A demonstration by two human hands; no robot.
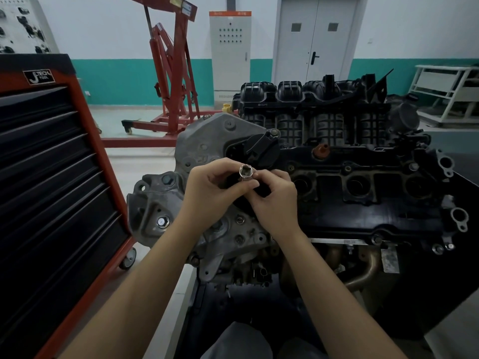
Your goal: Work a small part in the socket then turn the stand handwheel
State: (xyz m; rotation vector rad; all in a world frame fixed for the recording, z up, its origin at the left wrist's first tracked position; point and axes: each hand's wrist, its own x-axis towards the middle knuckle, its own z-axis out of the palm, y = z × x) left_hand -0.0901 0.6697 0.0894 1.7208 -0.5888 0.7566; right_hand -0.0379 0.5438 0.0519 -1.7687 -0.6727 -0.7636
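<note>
Two hands – left hand and right hand – hold a small shiny metal socket over a big dark engine.

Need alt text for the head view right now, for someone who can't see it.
Both hands, left hand and right hand, hold a small chrome socket together above a car engine. A red tool cabinet stands at left, a red engine hoist behind.
</note>
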